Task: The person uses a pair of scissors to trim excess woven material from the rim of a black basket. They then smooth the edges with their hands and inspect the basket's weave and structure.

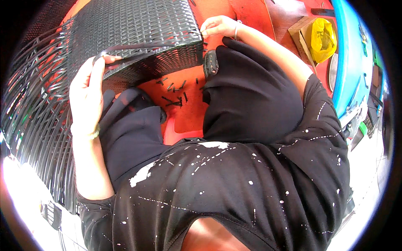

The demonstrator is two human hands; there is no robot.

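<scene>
The person sits over a black woven basket (138,33) that lies on its side on the red floor (188,113), its mouth edge turned toward the knees. The left hand (88,90) is raised at the basket's near rim, palm facing in, the forearm running straight down toward the lower edge of the view. Its fingers (109,59) are closed, with the thumb, on a flat black strip (142,47) that runs from the hand across the basket's rim toward the right corner. A thin bracelet sits at the left wrist.

The right hand (218,27) reaches forward past the right knee to the basket's far right corner, the arm stretched out and slightly bent, with a bangle (237,29) at the wrist. Its fingers are curled and pressed together at the corner where the strip ends; whether they pinch the strip or only rest on the weave cannot be told.

Loose black strands (33,104) fan out from the basket at the left. Short black cut-offs (176,94) lie scattered on the floor between the knees. A cardboard box (302,31) holding a yellow bag (322,37) stands well apart at the upper right, beside a blue edge (349,62).
</scene>
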